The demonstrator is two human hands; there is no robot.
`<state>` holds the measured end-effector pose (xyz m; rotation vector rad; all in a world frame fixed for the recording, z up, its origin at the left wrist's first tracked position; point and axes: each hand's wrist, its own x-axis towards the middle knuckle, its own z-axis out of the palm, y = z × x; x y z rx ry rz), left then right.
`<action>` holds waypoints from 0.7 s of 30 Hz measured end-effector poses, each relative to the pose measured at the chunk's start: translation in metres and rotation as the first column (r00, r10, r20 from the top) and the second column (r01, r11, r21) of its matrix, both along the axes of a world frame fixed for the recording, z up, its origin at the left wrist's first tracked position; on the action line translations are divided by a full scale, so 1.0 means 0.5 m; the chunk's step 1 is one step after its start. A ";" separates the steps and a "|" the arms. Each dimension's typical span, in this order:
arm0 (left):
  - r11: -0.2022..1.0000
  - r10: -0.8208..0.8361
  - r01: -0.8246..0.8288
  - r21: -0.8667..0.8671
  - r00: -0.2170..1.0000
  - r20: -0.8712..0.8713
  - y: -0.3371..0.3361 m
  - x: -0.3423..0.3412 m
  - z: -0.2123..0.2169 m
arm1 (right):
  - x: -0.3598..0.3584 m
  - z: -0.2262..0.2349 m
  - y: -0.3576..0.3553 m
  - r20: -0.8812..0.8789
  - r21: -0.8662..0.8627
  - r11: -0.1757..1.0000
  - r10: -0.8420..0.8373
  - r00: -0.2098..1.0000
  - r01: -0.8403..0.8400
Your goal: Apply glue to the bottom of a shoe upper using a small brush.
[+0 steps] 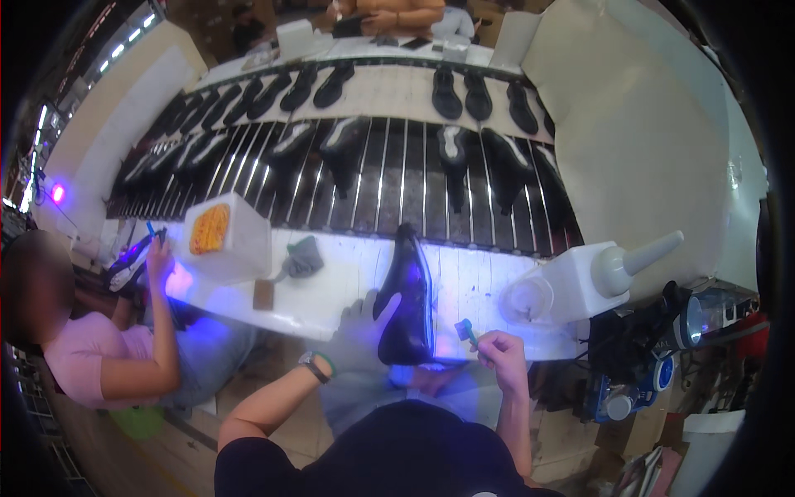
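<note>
A black, glossy shoe upper stands toe away from me at the near edge of the white table, a bluish glow along its right side. My left hand, in a pale glove, grips it from the left near the heel, thumb and fingers against its side. To the right of it, my bare right hand is closed around a small brush with a teal head; most of its handle is hidden in my fingers. The brush is apart from the shoe.
Beyond the table, a roller conveyor carries several black shoe uppers, with black soles on the belt behind. A white container, grey cloth, clear cup and white bottle stand nearby. Co-workers sit at left and across.
</note>
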<state>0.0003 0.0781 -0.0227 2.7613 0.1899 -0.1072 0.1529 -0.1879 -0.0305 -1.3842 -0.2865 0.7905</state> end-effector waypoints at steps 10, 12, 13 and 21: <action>0.824 0.100 0.153 -0.545 0.909 0.406 0.032 0.019 0.026 | 0.062 0.044 -0.010 0.053 0.151 0.985 -0.089 0.995 0.080; 0.030 0.225 -0.064 -0.997 0.973 -0.056 0.046 0.020 0.036 | 0.068 0.043 -0.020 0.043 0.177 0.980 -0.105 0.994 0.096; -0.214 0.264 -0.035 -0.976 0.960 -0.093 0.050 0.017 0.028 | 0.070 0.045 -0.019 0.032 0.207 0.972 -0.118 0.993 0.109; 0.006 0.458 0.158 -0.987 0.877 0.143 0.155 0.217 0.047 | 0.068 0.074 -0.056 0.055 0.275 0.940 -0.226 0.973 0.203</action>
